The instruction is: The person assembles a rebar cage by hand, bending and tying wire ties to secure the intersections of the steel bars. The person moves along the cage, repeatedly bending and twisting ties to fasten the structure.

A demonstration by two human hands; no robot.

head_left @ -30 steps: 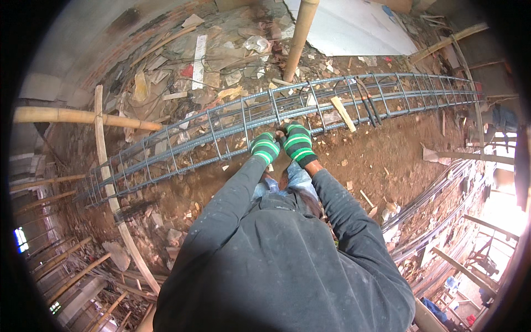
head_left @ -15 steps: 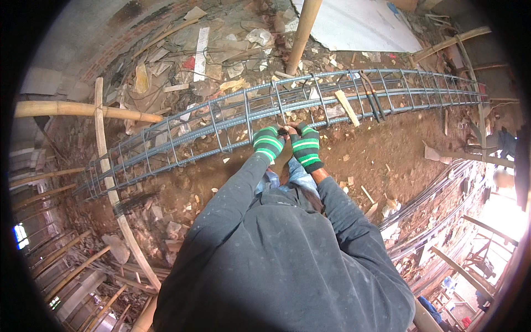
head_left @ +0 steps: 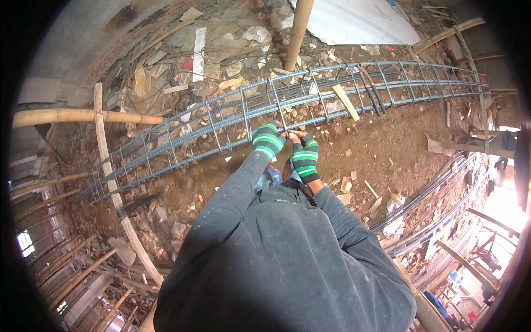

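A long steel rebar cage point(head_left: 249, 117) with square stirrups stretches across the view in front of me. Both my hands wear green-and-black striped gloves with bare fingertips. My left hand point(head_left: 268, 139) is closed at the cage's near lower bar, beside a stirrup. Close by on its right, my right hand point(head_left: 304, 155) is closed too, its fingertips pinched together at the same bar. Whatever is between the fingers is too small to make out. Further right, a pair of nippers with long dark handles point(head_left: 374, 94) hangs over the cage bars, beside a short wooden strip point(head_left: 346, 102).
An upright bamboo pole point(head_left: 298, 36) stands behind the cage. At left, a wooden batten point(head_left: 108, 166) and a bamboo pole point(head_left: 66, 117) cross near the cage's end. Bundled rods point(head_left: 426, 193) lie at right. Rubble and a white sheet point(head_left: 359, 22) lie beyond.
My right hand has turned slightly and shifted a little down and right, its fingertips now reaching toward the left hand at the bar. My left hand stays nearly in place.
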